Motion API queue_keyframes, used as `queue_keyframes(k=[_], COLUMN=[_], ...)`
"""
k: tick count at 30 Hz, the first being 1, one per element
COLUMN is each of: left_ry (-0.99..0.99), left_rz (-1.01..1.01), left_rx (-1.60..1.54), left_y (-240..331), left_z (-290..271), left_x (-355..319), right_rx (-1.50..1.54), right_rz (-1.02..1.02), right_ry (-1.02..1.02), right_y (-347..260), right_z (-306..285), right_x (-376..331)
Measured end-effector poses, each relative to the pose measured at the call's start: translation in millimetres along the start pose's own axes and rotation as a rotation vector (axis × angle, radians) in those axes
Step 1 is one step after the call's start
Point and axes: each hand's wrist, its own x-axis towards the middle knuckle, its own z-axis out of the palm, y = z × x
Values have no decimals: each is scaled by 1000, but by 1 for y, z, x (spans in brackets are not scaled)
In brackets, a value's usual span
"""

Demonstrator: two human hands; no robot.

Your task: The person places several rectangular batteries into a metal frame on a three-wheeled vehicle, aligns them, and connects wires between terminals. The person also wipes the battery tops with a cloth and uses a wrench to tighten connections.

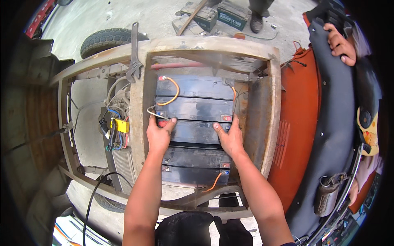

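Inside a rusty metal frame [137,102], several dark lead-acid batteries lie in a row. A middle battery [191,132] sits between my hands, with a dark gap on its near side. My left hand [159,133] grips its left end, thumb on the top edge by a red terminal, the fingers mostly hidden. My right hand [230,136] holds the right end the same way. Beyond it are two batteries joined by an orange wire [177,91]; a white wire [152,110] bends down beside my left hand. Nearer me lie more batteries [195,174], one with a loose-looking orange wire [212,184].
An adjustable wrench [134,55] rests on the frame's far left. Left of the batteries are bundled wires and a yellow box [120,125]. An orange panel [293,123] and a long black seat [334,102] stand at right, another person's hand [341,45] on the seat. Green-black batteries [232,15] sit on the floor.
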Motion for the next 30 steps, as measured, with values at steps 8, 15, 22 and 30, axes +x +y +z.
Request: queue_keyframes(k=[8, 15, 22, 30], left_ry=[61, 63, 17, 67], left_rz=[13, -45, -26, -25], left_rx=[-25, -45, -137, -21], left_y=[7, 6, 3, -4], left_z=[3, 5, 5, 5], left_x=[2, 2, 2, 3], right_rx=[-46, -113, -94, -113], right_rz=[14, -66, -22, 34], right_ry=[18, 73, 36, -41], right_y=[-1, 10, 3, 4], right_z=[2, 5, 0, -3], right_x=[13, 19, 20, 24])
